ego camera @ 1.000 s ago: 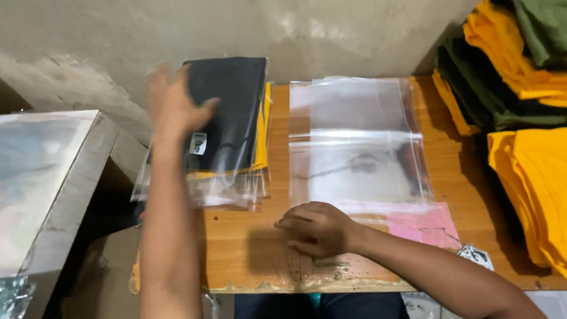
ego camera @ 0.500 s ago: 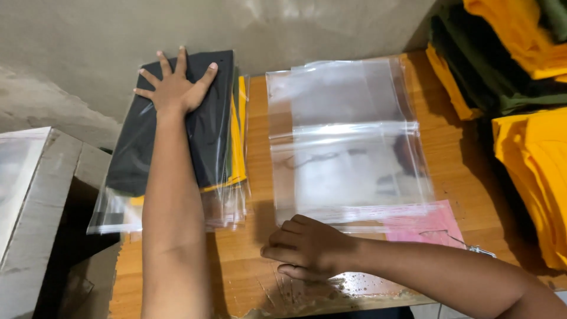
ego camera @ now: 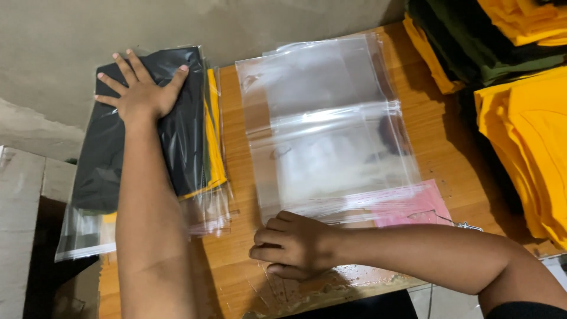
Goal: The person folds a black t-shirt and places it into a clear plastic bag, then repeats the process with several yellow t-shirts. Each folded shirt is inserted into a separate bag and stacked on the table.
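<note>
My left hand lies flat with fingers spread on a black folded garment in a clear bag, the top of a pile of bagged garments with yellow ones showing beneath. My right hand rests with curled fingers on the wooden table, at the near edge of a stack of empty clear plastic bags. It touches the lowest bag's flap; I cannot tell if it pinches it.
Piles of folded yellow garments and dark green ones fill the right side. A pink sheet lies under the bags. A cardboard box stands at the left, and a concrete wall rises behind.
My left hand has come down and pressed flat on the black bagged garment. My right hand stays by the bags' near edge. The view has shifted left and down.
</note>
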